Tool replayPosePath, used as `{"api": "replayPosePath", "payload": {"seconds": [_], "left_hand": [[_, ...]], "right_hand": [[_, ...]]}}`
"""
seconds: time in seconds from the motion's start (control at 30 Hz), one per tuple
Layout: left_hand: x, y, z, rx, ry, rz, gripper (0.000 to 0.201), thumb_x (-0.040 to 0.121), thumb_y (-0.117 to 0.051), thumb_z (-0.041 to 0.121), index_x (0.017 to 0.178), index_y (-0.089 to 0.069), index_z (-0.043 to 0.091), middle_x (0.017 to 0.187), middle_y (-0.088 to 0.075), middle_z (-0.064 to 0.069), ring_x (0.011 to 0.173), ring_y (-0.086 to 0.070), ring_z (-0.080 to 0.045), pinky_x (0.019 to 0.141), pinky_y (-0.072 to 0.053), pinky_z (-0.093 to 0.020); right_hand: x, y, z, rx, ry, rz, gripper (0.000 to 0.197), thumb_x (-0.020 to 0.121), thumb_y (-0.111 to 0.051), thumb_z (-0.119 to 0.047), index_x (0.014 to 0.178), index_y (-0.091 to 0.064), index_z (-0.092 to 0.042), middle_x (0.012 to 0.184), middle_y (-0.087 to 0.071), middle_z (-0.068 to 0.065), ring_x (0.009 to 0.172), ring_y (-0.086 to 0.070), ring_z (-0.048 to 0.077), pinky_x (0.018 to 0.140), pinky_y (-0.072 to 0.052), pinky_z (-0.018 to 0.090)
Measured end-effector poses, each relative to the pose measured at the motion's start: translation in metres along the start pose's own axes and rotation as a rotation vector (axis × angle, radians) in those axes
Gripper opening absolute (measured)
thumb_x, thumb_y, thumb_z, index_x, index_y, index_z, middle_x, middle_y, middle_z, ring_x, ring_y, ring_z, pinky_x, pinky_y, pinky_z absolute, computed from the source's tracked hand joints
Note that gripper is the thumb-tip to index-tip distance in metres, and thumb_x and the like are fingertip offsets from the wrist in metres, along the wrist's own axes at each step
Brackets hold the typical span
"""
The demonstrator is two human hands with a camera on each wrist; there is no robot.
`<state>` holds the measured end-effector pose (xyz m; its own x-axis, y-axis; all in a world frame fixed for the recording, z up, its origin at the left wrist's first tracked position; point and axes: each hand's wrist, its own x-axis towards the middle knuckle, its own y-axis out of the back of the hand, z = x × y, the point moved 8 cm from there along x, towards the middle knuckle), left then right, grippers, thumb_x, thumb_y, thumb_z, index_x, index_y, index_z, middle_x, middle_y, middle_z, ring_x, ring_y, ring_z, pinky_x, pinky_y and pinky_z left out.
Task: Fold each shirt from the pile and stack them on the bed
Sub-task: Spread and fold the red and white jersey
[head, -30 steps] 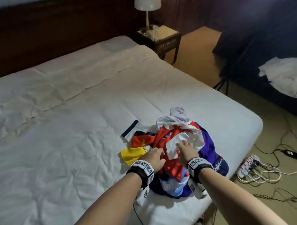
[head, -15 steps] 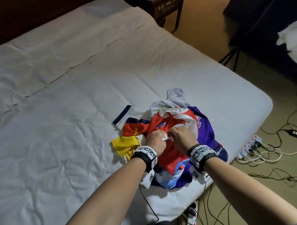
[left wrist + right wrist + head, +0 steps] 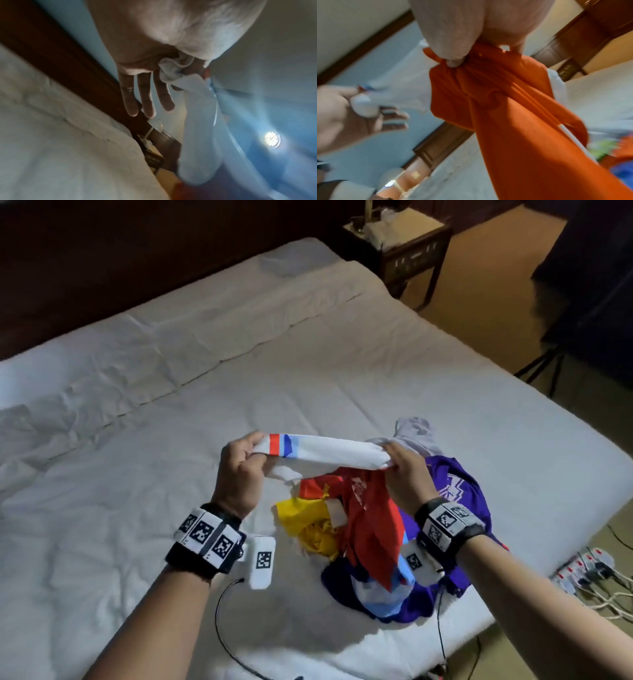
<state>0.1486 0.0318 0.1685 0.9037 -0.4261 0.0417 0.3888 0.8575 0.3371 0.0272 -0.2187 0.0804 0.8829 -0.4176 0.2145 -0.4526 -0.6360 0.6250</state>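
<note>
Both hands hold one shirt above the pile. Left hand pinches the white sleeve's striped cuff between thumb and forefinger, its other fingers straight. Right hand clutches bunched red and white cloth, the sleeve stretched between them. Beneath, the pile sits near the corner of the bed; a nightstand stands beyond.

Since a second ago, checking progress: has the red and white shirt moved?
Yes. The red and white shirt is lifted off the pile by left hand and right hand.
</note>
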Motion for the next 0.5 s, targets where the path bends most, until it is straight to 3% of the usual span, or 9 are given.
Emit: {"api": "replayPosePath", "payload": {"seconds": [0.07,0.1,0.17,0.23,0.27,0.33,0.37,0.43,0.5], "left_hand": [[-0.011,0.043,-0.011,0.133,-0.008,0.121,0.021,0.076,-0.053,0.025,0.083,-0.067,0.01,0.075,-0.064,-0.009,0.073,-0.056,-0.014,0.069,-0.05,-0.038],[-0.021,0.056,-0.01,0.206,-0.036,0.121,0.024,0.074,-0.059,0.027,0.093,-0.067,0.013,0.085,-0.065,-0.005,0.082,-0.059,-0.012,0.075,-0.051,-0.038],[-0.042,0.063,-0.004,0.32,-0.102,-0.002,0.058,0.073,-0.07,0.027,0.129,-0.06,0.023,0.123,-0.062,0.005,0.115,-0.057,-0.006,0.095,-0.049,-0.028],[-0.066,0.058,0.005,0.394,-0.129,-0.146,0.073,0.076,-0.078,0.035,0.143,-0.052,0.029,0.139,-0.054,0.013,0.129,-0.048,-0.001,0.104,-0.041,-0.02],[-0.076,0.058,0.007,0.378,-0.132,-0.17,0.059,0.082,-0.078,0.037,0.137,-0.058,0.029,0.133,-0.06,0.013,0.125,-0.052,-0.001,0.101,-0.043,-0.022],[-0.093,0.074,0.013,0.211,-0.083,-0.108,0.014,0.096,-0.07,0.023,0.11,-0.07,0.021,0.105,-0.073,0.007,0.103,-0.064,-0.005,0.088,-0.049,-0.029],[-0.101,0.09,0.017,0.13,-0.072,-0.045,0.007,0.099,-0.064,0.015,0.102,-0.07,0.016,0.096,-0.073,0.0,0.093,-0.065,-0.008,0.082,-0.051,-0.033],[-0.119,0.128,0.029,0.037,-0.086,0.069,0.014,0.098,-0.054,0.011,0.098,-0.068,0.007,0.084,-0.068,-0.01,0.081,-0.059,-0.015,0.073,-0.048,-0.037],[-0.14,0.167,0.041,0.034,-0.104,0.161,0.022,0.096,-0.051,0.019,0.095,-0.063,0.0,0.082,-0.062,-0.022,0.076,-0.053,-0.019,0.069,-0.042,-0.036]], "right_hand": [[0.006,-0.005,-0.052,0.108,0.068,-0.065,0.039,0.072,-0.044,0.005,0.099,-0.065,-0.011,0.087,-0.068,0.003,0.084,-0.061,0.022,0.077,-0.05,0.042],[0.006,-0.009,-0.08,0.14,0.115,-0.109,0.041,0.07,-0.04,0.003,0.1,-0.065,-0.011,0.087,-0.068,0.003,0.083,-0.061,0.022,0.076,-0.05,0.04],[0.004,-0.02,-0.135,0.18,0.213,-0.209,0.049,0.066,-0.038,0.003,0.104,-0.066,-0.012,0.091,-0.069,0.002,0.087,-0.063,0.02,0.076,-0.049,0.033],[-0.005,-0.036,-0.183,0.201,0.308,-0.299,0.051,0.065,-0.038,0.005,0.104,-0.067,-0.011,0.088,-0.067,-0.002,0.083,-0.061,0.015,0.073,-0.047,0.026],[-0.01,-0.043,-0.204,0.212,0.339,-0.311,0.05,0.065,-0.04,0.007,0.102,-0.067,-0.011,0.086,-0.066,-0.004,0.079,-0.06,0.011,0.071,-0.046,0.022],[-0.02,-0.052,-0.233,0.242,0.352,-0.271,0.046,0.069,-0.046,0.012,0.1,-0.068,-0.014,0.08,-0.064,-0.011,0.072,-0.058,-0.001,0.065,-0.043,0.014],[-0.025,-0.055,-0.241,0.253,0.354,-0.244,0.043,0.07,-0.051,0.013,0.098,-0.069,-0.015,0.078,-0.063,-0.016,0.071,-0.057,-0.005,0.064,-0.041,0.012],[-0.039,-0.067,-0.25,0.22,0.392,-0.239,0.03,0.075,-0.063,0.008,0.093,-0.068,-0.016,0.076,-0.059,-0.019,0.07,-0.054,-0.006,0.063,-0.039,0.014],[-0.056,-0.09,-0.237,0.102,0.404,-0.326,0.019,0.081,-0.072,-0.006,0.083,-0.062,-0.023,0.072,-0.056,-0.016,0.066,-0.051,0.0,0.062,-0.039,0.024]]}}
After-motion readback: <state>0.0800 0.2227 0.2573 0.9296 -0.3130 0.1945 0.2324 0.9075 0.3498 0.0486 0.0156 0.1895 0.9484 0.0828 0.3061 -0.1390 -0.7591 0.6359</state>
